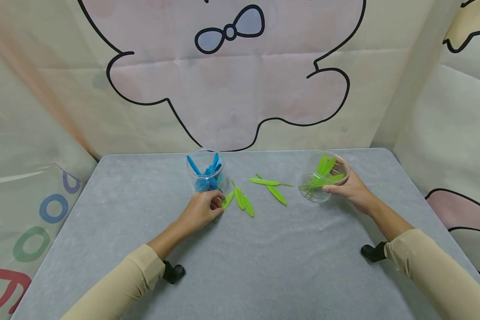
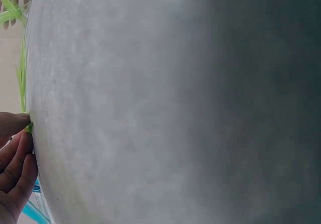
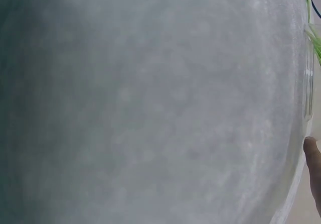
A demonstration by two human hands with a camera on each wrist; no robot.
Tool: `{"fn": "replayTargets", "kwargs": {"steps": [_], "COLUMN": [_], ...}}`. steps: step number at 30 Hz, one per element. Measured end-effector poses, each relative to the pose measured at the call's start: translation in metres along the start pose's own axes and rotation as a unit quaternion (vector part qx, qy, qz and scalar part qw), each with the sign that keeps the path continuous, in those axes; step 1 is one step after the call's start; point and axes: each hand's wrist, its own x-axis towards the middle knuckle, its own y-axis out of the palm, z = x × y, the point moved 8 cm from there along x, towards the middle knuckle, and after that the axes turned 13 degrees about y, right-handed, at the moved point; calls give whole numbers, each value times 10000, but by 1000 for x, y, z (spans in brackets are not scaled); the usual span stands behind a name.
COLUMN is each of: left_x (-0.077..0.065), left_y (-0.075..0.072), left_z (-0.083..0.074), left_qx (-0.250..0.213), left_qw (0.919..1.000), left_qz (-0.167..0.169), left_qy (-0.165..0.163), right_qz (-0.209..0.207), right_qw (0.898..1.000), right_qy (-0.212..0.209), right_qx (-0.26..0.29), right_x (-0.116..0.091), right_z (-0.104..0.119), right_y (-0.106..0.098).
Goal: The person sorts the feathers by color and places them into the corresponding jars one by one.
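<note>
My left hand (image 1: 200,210) pinches a green feather (image 1: 227,201) by its end, low over the table; in the left wrist view the thumb and a fingertip meet at a bit of green (image 2: 28,128). Just behind that hand stands a clear plastic cup (image 1: 192,177) with several blue feathers (image 1: 210,172) in it. Over on the right, my right hand (image 1: 352,189) grips a second clear cup (image 1: 306,181), tilted, its thumb on the near side and fingers partly hidden behind. Several green feathers (image 1: 324,168) lean inside this cup. Only the thumb (image 3: 313,166) shows in the right wrist view.
Between the cups lie loose green feathers, two side by side (image 1: 244,201) and two crossed (image 1: 275,191). A grey cloth covers the table (image 1: 264,266). Its far edge meets a printed curtain (image 1: 288,89).
</note>
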Motion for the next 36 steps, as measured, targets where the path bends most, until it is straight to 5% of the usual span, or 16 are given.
{"fn": "replayTargets", "kwargs": {"steps": [36], "left_x": [-2], "left_y": [-3], "left_z": [2], "left_qx": [55], "left_qw": [9991], "left_qz": [-154], "left_qy": [-381], "right_qz": [-133], "right_qw": [9998], "right_qy": [112], "right_qx": [-67], "right_x": [0], "right_z": [-3], "right_y": [-1]}}
